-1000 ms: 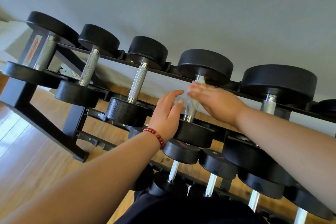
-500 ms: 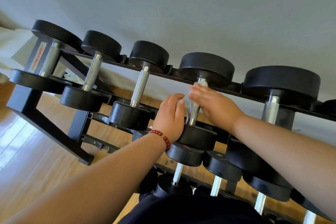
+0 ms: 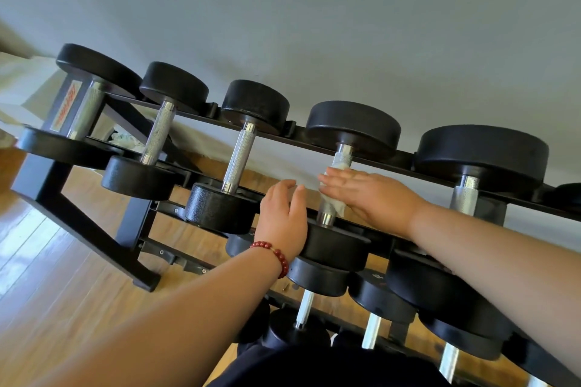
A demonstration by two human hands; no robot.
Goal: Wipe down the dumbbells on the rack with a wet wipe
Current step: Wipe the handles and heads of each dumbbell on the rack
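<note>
- Head view: the wet wipe [image 3: 335,203] lies on the handle of the fourth dumbbell [image 3: 353,127] from the left, on the top tier of the rack [image 3: 78,223].
- My right hand [image 3: 374,198] presses the wet wipe against that handle, fingers straight.
- My left hand [image 3: 283,217] rests against that dumbbell's near head, fingers relaxed, gripping nothing.

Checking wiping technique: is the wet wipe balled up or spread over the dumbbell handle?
Spread: the wet wipe drapes over the handle, showing above and below the flat right hand pressing it.
</note>
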